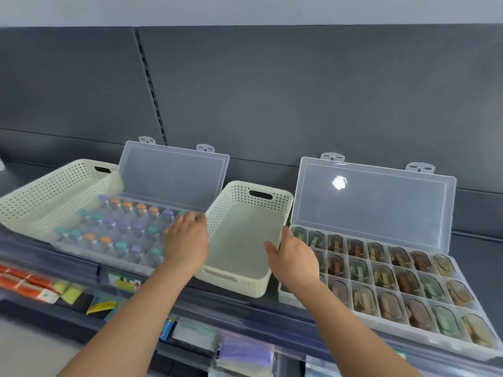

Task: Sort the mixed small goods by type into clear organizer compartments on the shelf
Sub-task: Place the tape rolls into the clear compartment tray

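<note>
This is a shop aisle. A dark grey metal shelf stands against grey back panels, which are joined by a slotted upright. A clear label strip runs along the shelf's front edge, and small packaged goods in bright wrappers lie on the tier below.
</note>
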